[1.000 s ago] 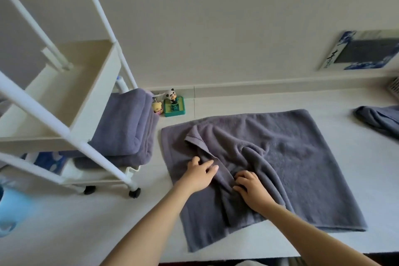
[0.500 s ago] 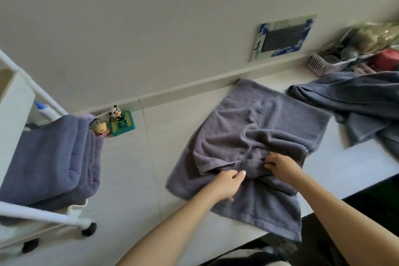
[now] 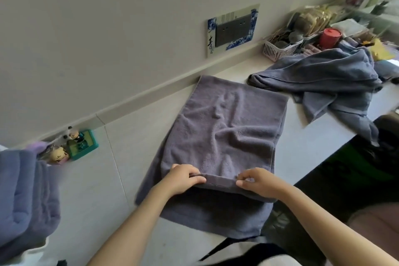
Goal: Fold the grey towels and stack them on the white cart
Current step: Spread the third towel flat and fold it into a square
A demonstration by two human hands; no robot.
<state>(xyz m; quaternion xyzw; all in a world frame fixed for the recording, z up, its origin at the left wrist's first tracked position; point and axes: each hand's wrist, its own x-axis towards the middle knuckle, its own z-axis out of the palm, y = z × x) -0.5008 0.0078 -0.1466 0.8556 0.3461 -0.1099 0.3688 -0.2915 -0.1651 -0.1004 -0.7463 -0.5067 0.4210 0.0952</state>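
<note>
A grey towel (image 3: 224,136) lies on the white counter (image 3: 90,181), partly folded over itself with its upper layer wrinkled. My left hand (image 3: 183,178) and my right hand (image 3: 258,181) each pinch the near edge of the upper layer, a hand's width apart. A strip of the lower layer shows below my hands. More folded grey towels (image 3: 23,196) sit stacked at the far left; little of the cart under them shows. A crumpled blue-grey towel (image 3: 323,84) lies at the right, hanging over the counter edge.
Small toy figures and a green box (image 3: 75,147) stand by the wall at the left. A white basket (image 3: 280,49), a red cup (image 3: 329,38) and clutter fill the back right. A blue-framed socket plate (image 3: 232,30) is on the wall. The counter edge runs along the right.
My hands have drawn the towel's upper layer toward me and spread apart along its edge, flattening the bunched cloth. The view has swung right; the cart has left the frame.
</note>
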